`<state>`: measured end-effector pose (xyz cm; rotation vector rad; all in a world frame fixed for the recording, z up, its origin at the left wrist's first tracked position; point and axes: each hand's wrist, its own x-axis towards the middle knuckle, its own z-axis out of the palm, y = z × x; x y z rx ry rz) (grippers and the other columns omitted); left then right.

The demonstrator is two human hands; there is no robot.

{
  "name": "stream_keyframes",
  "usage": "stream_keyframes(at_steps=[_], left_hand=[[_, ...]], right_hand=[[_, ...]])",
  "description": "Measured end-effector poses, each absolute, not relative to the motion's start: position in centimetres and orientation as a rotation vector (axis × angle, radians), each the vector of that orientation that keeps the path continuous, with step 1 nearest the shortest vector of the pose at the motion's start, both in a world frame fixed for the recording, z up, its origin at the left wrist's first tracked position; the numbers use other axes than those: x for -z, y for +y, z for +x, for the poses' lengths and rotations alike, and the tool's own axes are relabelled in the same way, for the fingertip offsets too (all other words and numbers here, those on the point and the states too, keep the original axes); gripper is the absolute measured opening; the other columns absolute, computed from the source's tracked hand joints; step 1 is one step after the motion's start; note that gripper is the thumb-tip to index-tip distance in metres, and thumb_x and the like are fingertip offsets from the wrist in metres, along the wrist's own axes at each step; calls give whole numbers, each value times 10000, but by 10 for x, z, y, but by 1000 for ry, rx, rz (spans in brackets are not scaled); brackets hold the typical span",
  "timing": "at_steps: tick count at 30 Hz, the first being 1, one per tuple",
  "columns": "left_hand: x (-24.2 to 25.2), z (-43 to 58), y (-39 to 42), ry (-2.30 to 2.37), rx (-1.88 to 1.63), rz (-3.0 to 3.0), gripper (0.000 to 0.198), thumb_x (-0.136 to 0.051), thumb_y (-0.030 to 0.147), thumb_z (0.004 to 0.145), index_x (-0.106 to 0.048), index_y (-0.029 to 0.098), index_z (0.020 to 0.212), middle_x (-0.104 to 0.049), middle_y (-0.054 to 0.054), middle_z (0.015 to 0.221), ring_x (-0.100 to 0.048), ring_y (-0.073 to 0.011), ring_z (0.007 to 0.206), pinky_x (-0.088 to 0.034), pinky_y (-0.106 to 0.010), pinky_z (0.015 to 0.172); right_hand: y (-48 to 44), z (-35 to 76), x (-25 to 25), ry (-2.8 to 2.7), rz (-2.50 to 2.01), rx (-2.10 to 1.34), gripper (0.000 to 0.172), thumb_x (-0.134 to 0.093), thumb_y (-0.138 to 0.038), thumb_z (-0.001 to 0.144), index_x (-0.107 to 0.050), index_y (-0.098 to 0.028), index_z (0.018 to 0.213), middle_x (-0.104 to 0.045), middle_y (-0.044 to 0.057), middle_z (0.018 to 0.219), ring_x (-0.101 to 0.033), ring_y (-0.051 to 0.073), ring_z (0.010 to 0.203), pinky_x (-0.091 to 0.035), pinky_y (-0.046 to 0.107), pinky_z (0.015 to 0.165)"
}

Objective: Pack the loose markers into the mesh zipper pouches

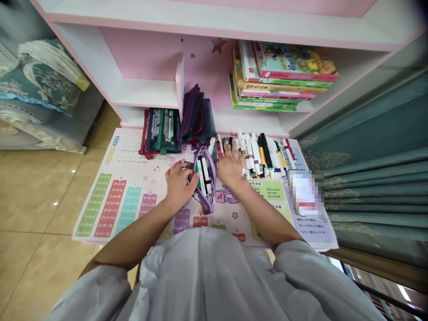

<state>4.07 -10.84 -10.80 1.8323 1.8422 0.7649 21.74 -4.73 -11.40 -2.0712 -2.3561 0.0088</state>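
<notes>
A purple zip pencil pouch [214, 171] stands unzipped on the desk, with several markers [204, 174] inside, white and green ones among them. My left hand [181, 180] grips the pouch's left side, its thumb at the open edge and its fingers curled. To the right, a row of loose markers [256, 154] lies side by side, mostly white with some black and yellow. Over the left end of that row rests my right hand [230, 166], fingers spread and touching the markers. What lies under its palm is hidden.
Filled mesh pouches [163, 129] lie at the back left, beside upright dark pouches [197, 116]. Stacked books [281, 84] sit on the pink shelf [147, 91]. A phone [305, 194] lies at the right. Printed times tables cover the desk mat [133, 200]. A curtain [371, 165] hangs right.
</notes>
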Motion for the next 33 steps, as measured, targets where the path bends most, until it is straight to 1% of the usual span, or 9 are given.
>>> stream_keyframes(at_steps=[10, 12, 15, 17, 20, 23, 25, 29, 33], left_hand=[[109, 41, -108, 1839, -771, 1832, 260, -570, 343, 862, -598, 209, 640, -670, -75, 1228, -468, -314, 1349, -330, -553, 1093], [109, 41, -108, 1841, -766, 1831, 261, -571, 348, 861, -604, 209, 643, -669, -77, 1227, -469, -316, 1347, -332, -549, 1095], [109, 40, -108, 1839, -760, 1832, 263, -567, 352, 866, -609, 208, 650, -668, -82, 1235, -467, -314, 1348, -329, -549, 1098], [109, 40, -108, 1838, -762, 1834, 265, -564, 352, 870, -608, 208, 653, -668, -84, 1239, -463, -311, 1353, -327, -552, 1098], [109, 40, -109, 1839, -761, 1830, 260, -571, 344, 868, -606, 205, 651, -669, -84, 1238, -461, -311, 1358, -327, -556, 1094], [109, 40, -109, 1834, -774, 1827, 256, -581, 334, 860, -599, 203, 642, -673, -81, 1233, -473, -313, 1347, -326, -558, 1092], [109, 40, -109, 1829, -790, 1833, 257, -583, 331, 858, -592, 202, 636, -676, -78, 1232, -478, -316, 1343, -328, -558, 1089], [110, 40, -109, 1824, -814, 1842, 251, -579, 328, 857, -592, 202, 640, -679, -79, 1221, -480, -320, 1342, -327, -562, 1086], [111, 40, -110, 1819, -841, 1842, 250, -581, 331, 860, -599, 201, 647, -678, -84, 1216, -489, -313, 1332, -321, -560, 1088]], right_hand=[[-51, 211, 112, -2308, -2151, -30, 408, -385, -85, 870, -767, -108, 1012, -385, 181, 1571, -145, 388, 1523, -197, 739, 1125], [-51, 212, 110, -2320, -2173, -43, 388, -412, -88, 855, -765, -100, 1016, -367, 180, 1581, -118, 386, 1529, -181, 738, 1132], [-49, 217, 105, -2314, -2189, -73, 301, -525, -175, 826, -765, -109, 995, -347, 166, 1594, -113, 390, 1525, -172, 733, 1138], [-49, 222, 99, -2274, -2175, -59, 272, -586, -249, 800, -765, -111, 952, -352, 167, 1591, -127, 400, 1518, -180, 741, 1130], [-56, 228, 83, -2193, -2093, -16, 214, -602, -270, 779, -754, -121, 801, -397, 170, 1563, -172, 413, 1503, -195, 753, 1113], [-73, 232, 61, -2135, -1952, -35, 203, -593, -251, 757, -671, -158, 594, -461, 151, 1520, -223, 411, 1490, -207, 760, 1098], [-89, 233, 45, -2175, -1847, -132, 223, -605, -240, 724, -607, -171, 512, -488, 130, 1503, -238, 410, 1488, -208, 749, 1106], [-117, 232, 21, -2318, -1722, -333, 188, -606, -185, 675, -572, -177, 490, -497, 114, 1502, -255, 405, 1487, -201, 717, 1133], [-130, 228, 14, -2471, -1664, -457, 160, -608, -190, 681, -603, -176, 522, -468, 126, 1527, -264, 399, 1485, -172, 699, 1158]])
